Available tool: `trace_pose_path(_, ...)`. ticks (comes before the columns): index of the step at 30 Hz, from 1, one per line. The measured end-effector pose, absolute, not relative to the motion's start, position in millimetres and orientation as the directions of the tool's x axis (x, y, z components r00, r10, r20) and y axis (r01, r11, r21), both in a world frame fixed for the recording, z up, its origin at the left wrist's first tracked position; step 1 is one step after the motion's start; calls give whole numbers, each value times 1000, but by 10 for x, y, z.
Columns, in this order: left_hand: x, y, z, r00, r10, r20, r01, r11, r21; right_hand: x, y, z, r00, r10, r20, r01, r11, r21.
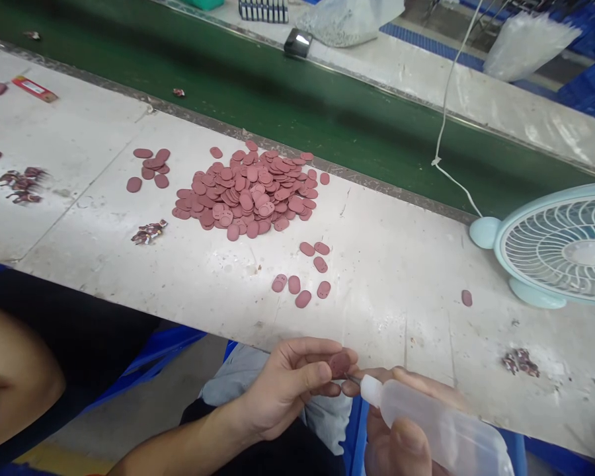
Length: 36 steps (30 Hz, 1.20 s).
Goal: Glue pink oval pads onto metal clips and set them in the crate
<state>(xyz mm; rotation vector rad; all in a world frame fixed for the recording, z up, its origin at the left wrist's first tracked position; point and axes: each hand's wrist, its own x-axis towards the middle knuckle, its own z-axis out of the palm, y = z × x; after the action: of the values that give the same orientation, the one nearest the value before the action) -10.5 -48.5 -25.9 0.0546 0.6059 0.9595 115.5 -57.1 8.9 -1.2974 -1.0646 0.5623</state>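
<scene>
My left hand (pixel 292 377) pinches a reddish-brown oval piece (pixel 340 363) between thumb and fingers, just past the table's front edge. My right hand (pixel 401 439) is wrapped round a translucent squeeze bottle (pixel 441 426) with a white cap. The bottle's thin dark tip points left and meets or nearly meets the lower edge of the piece. Beyond my hands, several loose oval pieces (pixel 303 299) lie on the white table (pixel 377 277). A large pile of the same pieces (pixel 248 192) is heaped farther back.
A light blue fan (pixel 565 248) stands at the right. Small dark figures lie in clusters (pixel 520 362) at the right and left. Behind the table runs a green belt (pixel 367 119), with a white cord (pixel 443 119) hanging across it. Another person's arm (pixel 17 370) is at lower left.
</scene>
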Motion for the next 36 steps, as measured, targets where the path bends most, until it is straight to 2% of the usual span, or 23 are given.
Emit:
trace_pose_path(4,-110,-476,-249,437,777,-453,-749,593,295,1092,-533,178,503,839,208,58,207,-977)
trace_pose_path(10,-113,-468,-248,447,769,-457,-754,599,271,1086,-532,186,486,854,184,25,196,-980)
trace_pose_path(18,-112,-489,-254,446,776,-446,-763,590,264,1183,-564,130,427,878,215,77,202,-976)
trace_pose_path(24,-108,-482,-247,441,775,-453,-766,588,261,1172,-573,96,396,871,292,185,236,-954)
trace_pose_path(26,-117,-475,-237,448,776,-444,-765,589,258,1198,-563,136,396,887,236,96,216,-972)
trace_pose_path(29,-143,-461,-217,452,782,-429,-770,585,256,1418,-485,183,270,962,43,-249,113,-962)
trace_pose_path(30,-154,-455,-212,448,786,-427,-771,581,260,1549,-434,171,194,980,-42,-422,45,-905)
trace_pose_path(31,-165,-448,-208,442,790,-425,-773,576,267,1705,-367,136,115,984,-137,-626,-35,-779)
trace_pose_path(32,-178,-440,-207,435,795,-423,-774,570,275,1877,-286,75,4,970,-243,-838,-129,-530)
trace_pose_path(33,-191,-431,-208,427,800,-421,-777,563,283,2056,-191,-10,-139,938,-317,-963,-203,-179)
trace_pose_path(34,-205,-420,-212,419,806,-418,-779,555,290,2232,-87,-114,-321,882,-343,-931,-229,283)
trace_pose_path(35,-223,-408,-219,409,813,-414,-783,546,298,2393,22,-228,-533,812,-239,-692,-256,675)
trace_pose_path(36,-245,-393,-227,396,821,-412,-787,535,308,2530,129,-343,-597,781,-182,-570,-254,781)
